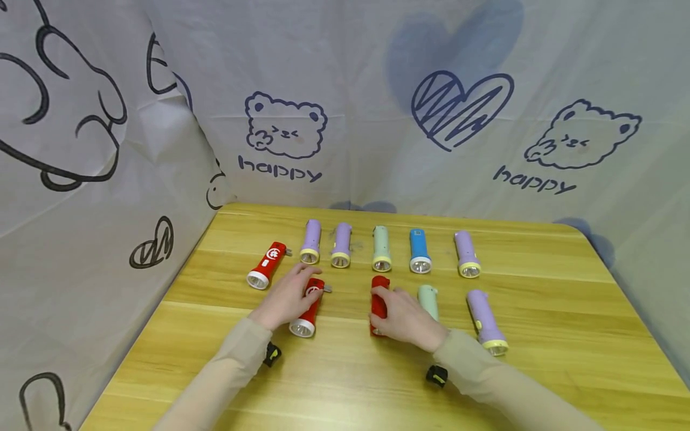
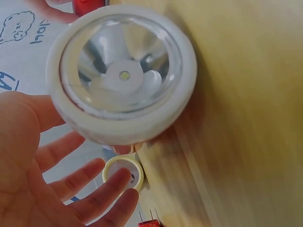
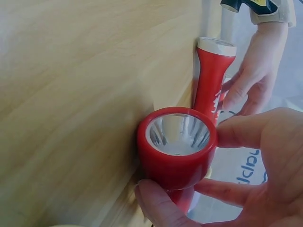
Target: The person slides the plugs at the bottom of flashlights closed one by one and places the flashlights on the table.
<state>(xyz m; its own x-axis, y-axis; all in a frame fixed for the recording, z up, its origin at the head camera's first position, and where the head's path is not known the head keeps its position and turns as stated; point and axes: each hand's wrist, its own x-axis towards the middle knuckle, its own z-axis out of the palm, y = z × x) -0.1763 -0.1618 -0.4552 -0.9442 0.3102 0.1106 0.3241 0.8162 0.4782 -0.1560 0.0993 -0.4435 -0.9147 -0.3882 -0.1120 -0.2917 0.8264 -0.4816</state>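
My left hand is over a red flashlight with a white rim, lying with its lens toward me. The thumb overlaps its body, and the other fingers are spread in the left wrist view. Metal prongs stick out from this flashlight's side. To the right, my right hand holds an all-red flashlight between thumb and fingers. The right wrist view shows its red head with the index finger at one side and the thumb at the other. My right hand partly covers its lens end in the head view.
Another red flashlight lies at the left. Along the back are purple flashlights, a pale green one and a blue one. Beside my right hand lie a green flashlight and a purple one. Cloth walls enclose the table.
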